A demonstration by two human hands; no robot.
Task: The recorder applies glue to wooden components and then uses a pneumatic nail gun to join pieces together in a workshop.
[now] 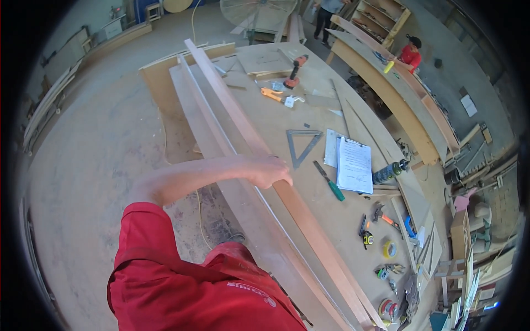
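My left hand [269, 172] reaches across from a red short sleeve and closes over a long reddish-brown wooden board [309, 218], its fingers curled over the far edge. The board runs lengthwise along a big worktable [265, 215], from the far left to the near right. Beside it, on my side, lies a second long wooden strip [212, 124] with a thin whitish line along its edge. My right hand is out of view.
On the table are a drill [296, 71], an orange caulking gun [274, 95], a triangle square [302, 146], a green-handled chisel [330, 182], a clipboard [354, 165], a hammer [386, 217] and a tape measure [366, 236]. Another person [409, 54] stands at a curved bench [386, 83].
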